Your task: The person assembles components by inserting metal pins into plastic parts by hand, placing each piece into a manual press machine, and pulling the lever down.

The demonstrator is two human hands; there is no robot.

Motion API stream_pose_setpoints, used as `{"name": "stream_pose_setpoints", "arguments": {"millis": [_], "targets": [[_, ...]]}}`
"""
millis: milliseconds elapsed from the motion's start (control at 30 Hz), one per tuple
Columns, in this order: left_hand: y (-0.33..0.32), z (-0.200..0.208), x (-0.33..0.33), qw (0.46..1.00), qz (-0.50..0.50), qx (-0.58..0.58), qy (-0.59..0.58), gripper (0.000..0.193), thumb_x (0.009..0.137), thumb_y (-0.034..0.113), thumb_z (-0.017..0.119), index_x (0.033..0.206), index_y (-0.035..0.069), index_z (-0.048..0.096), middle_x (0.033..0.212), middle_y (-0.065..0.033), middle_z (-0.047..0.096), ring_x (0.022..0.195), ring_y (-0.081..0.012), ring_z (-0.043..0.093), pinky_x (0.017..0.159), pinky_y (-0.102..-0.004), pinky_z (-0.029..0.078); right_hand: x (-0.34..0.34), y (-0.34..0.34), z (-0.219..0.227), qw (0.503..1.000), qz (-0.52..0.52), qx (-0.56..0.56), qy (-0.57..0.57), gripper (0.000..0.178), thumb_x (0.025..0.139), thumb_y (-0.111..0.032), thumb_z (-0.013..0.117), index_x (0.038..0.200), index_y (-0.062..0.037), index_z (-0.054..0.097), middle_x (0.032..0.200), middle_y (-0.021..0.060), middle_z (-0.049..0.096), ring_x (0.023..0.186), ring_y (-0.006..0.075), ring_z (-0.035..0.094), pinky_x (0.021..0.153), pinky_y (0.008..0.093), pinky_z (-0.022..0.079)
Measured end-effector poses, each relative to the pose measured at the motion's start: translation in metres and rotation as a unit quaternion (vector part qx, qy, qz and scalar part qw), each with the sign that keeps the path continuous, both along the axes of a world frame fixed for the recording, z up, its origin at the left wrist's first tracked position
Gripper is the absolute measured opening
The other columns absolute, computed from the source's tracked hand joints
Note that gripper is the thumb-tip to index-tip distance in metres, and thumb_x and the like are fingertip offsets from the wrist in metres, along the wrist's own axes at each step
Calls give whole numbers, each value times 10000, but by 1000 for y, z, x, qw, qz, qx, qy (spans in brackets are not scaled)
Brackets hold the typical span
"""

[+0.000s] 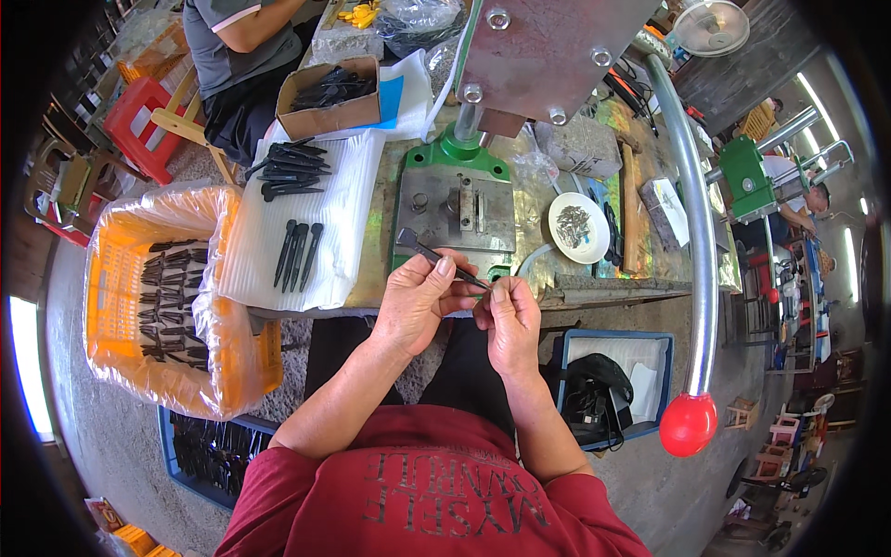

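My left hand (408,302) is closed round a slim black part (430,252), shaped like a small handle with a wide, flat end. Its wide end points up and left, its narrow end toward my right hand (513,325). The right thumb and fingers are pinched together at that narrow tip; whatever small piece is between them is too small to make out. Just beyond both hands is the steel fixture plate (436,223) on the green base of a hand press (415,160). A white bowl (579,228) of small metal pieces sits to the right.
Similar black parts (297,255) lie on white foam (348,200), beside a cardboard box (327,123). A plastic-lined orange crate (111,306) stands at left. The press's long lever (689,213) with a red knob (688,425) hangs at right. Blue trays (670,357) flank my legs. Another person (243,93) sits far left.
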State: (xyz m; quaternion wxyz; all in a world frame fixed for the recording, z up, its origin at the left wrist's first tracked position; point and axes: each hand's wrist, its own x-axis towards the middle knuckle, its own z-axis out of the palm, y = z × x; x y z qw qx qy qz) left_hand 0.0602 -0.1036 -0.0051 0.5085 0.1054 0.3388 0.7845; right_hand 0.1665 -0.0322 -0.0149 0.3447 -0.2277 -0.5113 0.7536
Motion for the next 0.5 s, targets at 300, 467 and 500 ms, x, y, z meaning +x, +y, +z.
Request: {"name": "stream_pose_setpoints", "arguments": {"millis": [300, 467, 500], "targets": [[0, -3, 2, 1000, 7, -3, -5, 156, 837, 174, 478, 932, 53, 501, 855, -80, 547, 758, -198, 587, 592, -267, 496, 0, -3, 5, 1000, -2, -13, -13, 172, 867, -179, 430, 779, -33, 414, 619, 2, 394, 519, 77, 380, 475, 195, 322], [1, -4, 3, 1000, 14, -11, 9, 159, 838, 180, 477, 927, 51, 500, 848, -75, 546, 749, -191, 587, 592, -263, 499, 0, -4, 3, 1000, 1, -21, -3, 166, 866, -174, 431, 779, -34, 416, 625, 4, 401, 521, 78, 382, 474, 196, 321], [1, -5, 3, 1000, 15, -10, 14, 162, 838, 183, 476, 927, 49, 498, 846, -74, 546, 745, -188, 588, 593, -262, 501, 0, -4, 2, 1000, -2, -23, -3, 159, 861, -175, 442, 784, -37, 420, 625, 3, 400, 516, 81, 375, 471, 198, 319]]}}
